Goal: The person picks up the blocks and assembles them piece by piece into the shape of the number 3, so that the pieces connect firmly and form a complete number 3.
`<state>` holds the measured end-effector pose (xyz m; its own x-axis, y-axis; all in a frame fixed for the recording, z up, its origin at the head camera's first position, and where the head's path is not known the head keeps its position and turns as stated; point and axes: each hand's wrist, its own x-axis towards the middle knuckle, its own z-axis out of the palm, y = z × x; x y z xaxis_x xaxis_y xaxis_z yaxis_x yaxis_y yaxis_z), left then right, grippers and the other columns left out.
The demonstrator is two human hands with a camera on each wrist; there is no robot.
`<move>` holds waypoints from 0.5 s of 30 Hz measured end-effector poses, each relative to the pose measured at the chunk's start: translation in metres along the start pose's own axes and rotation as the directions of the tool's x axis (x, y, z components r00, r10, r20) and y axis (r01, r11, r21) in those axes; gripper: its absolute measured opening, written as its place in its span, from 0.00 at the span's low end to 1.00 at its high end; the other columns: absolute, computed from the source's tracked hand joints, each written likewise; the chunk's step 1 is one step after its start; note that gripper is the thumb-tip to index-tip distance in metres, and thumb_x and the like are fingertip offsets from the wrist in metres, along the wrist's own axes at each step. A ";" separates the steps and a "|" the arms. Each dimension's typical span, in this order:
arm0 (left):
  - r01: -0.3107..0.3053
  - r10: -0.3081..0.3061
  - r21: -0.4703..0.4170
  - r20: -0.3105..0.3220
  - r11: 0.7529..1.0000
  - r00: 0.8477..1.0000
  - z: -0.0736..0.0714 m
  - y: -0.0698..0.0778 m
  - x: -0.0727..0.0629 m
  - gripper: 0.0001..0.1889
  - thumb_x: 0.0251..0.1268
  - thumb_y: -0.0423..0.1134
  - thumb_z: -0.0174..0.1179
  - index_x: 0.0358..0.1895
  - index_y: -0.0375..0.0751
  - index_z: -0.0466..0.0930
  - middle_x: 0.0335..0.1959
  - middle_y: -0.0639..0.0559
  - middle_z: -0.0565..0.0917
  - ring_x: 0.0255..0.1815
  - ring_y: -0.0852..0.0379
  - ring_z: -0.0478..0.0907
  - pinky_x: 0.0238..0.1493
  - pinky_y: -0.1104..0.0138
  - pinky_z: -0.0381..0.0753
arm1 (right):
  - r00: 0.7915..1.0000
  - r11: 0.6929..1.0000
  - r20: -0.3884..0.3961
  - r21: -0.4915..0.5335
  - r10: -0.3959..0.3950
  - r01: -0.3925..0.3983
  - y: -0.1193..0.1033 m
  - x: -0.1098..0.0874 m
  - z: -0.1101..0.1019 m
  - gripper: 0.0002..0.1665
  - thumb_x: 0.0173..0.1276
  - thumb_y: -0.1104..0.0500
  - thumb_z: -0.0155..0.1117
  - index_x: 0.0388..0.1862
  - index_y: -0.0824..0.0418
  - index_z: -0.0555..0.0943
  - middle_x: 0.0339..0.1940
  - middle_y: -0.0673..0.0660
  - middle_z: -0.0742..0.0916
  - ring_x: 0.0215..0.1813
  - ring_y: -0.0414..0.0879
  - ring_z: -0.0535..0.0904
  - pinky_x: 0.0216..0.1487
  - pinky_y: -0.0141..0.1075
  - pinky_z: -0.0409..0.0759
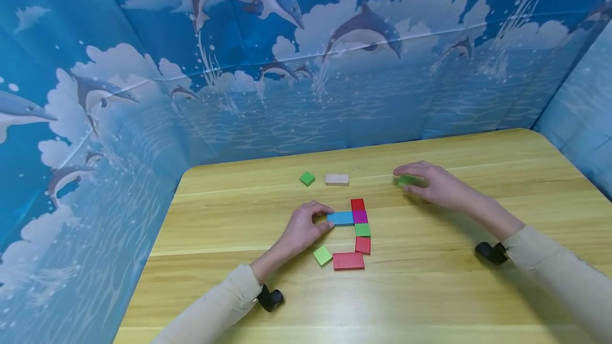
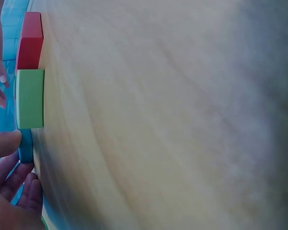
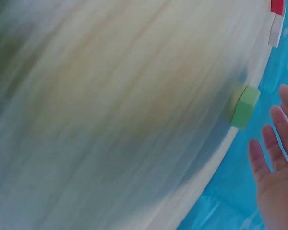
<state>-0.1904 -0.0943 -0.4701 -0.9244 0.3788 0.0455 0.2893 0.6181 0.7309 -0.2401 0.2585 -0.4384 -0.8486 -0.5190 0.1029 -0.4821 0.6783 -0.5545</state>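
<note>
While the left hand [image 1: 303,226] pinches a blue block [image 1: 340,218], the right hand [image 1: 434,185], unclenched, spans a green block [image 1: 407,180] toward the far edge of the table [image 1: 430,291], contact unclear.

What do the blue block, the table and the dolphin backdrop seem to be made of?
Blue block: painted wood or plastic, smooth; its even colour leaves this open. Table: perhaps wood or wood-look laminate, slightly glossy, by grain and sheen. Dolphin backdrop: probably smooth printed fabric, judging by its creases.
</note>
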 end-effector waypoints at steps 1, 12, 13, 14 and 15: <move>-0.002 0.002 -0.001 -0.001 1.000 1.000 0.000 0.000 0.000 0.13 0.63 0.38 0.68 0.51 0.46 0.85 0.45 0.58 0.83 0.46 0.59 0.75 0.50 0.64 0.74 | 1.000 1.000 0.008 0.003 0.008 -0.008 0.001 0.000 0.000 0.26 0.69 0.65 0.65 0.66 0.61 0.76 0.65 0.61 0.78 0.67 0.63 0.67 0.62 0.61 0.66; -0.012 0.012 -0.002 -0.002 1.000 1.000 0.000 0.000 0.000 0.13 0.63 0.38 0.68 0.50 0.46 0.85 0.45 0.58 0.83 0.47 0.60 0.75 0.51 0.64 0.74 | 0.997 0.999 0.065 0.026 0.032 -0.034 0.018 0.001 -0.002 0.28 0.69 0.70 0.61 0.68 0.60 0.74 0.67 0.64 0.75 0.68 0.66 0.66 0.61 0.63 0.67; -0.012 0.012 -0.001 -0.002 1.000 1.000 0.000 -0.001 0.000 0.13 0.63 0.38 0.68 0.50 0.46 0.85 0.45 0.59 0.83 0.47 0.60 0.75 0.51 0.64 0.74 | 0.997 0.999 0.072 0.031 0.031 -0.034 0.019 0.001 -0.003 0.28 0.69 0.71 0.60 0.68 0.61 0.74 0.68 0.64 0.75 0.68 0.66 0.66 0.62 0.63 0.66; -0.013 0.013 0.000 -0.002 1.000 1.000 0.000 -0.001 0.000 0.13 0.63 0.38 0.68 0.50 0.46 0.85 0.45 0.58 0.83 0.47 0.60 0.75 0.51 0.64 0.74 | 0.996 0.999 0.078 0.035 0.031 -0.034 0.019 0.001 -0.003 0.28 0.69 0.71 0.60 0.68 0.61 0.74 0.68 0.65 0.74 0.68 0.67 0.65 0.62 0.63 0.66; -0.013 0.013 0.003 -0.001 1.000 1.000 0.000 -0.001 0.000 0.13 0.63 0.38 0.68 0.51 0.46 0.85 0.45 0.58 0.83 0.47 0.60 0.75 0.51 0.64 0.74 | 0.996 0.999 0.081 0.038 0.030 -0.033 0.020 0.001 -0.003 0.28 0.69 0.71 0.59 0.68 0.61 0.74 0.68 0.65 0.75 0.68 0.67 0.66 0.62 0.62 0.66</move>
<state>-0.1905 -0.0947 -0.4707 -0.9207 0.3862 0.0561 0.3025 0.6153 0.7279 -0.2516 0.2729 -0.4471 -0.8420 -0.5392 0.0187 -0.4453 0.6750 -0.5883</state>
